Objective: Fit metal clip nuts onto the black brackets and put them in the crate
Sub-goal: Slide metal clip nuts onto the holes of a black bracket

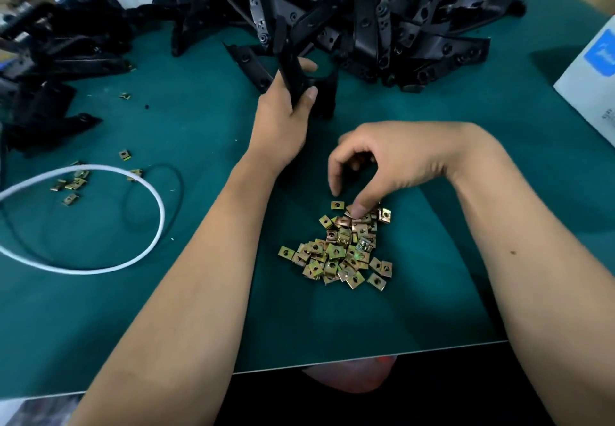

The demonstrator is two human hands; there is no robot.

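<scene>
Left hand (286, 106): wrapped round a black bracket (294, 76); looks stiff and light.
Right hand (372, 162): fingers curled, thumb pressing the clip nuts (339, 252) just below; small, hard, likely slippery, best pinched by the edges.

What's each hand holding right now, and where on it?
The left hand grips a black bracket around its lower end. The right hand reaches into the clip nut pile; whether it has pinched one cannot be told.
</scene>
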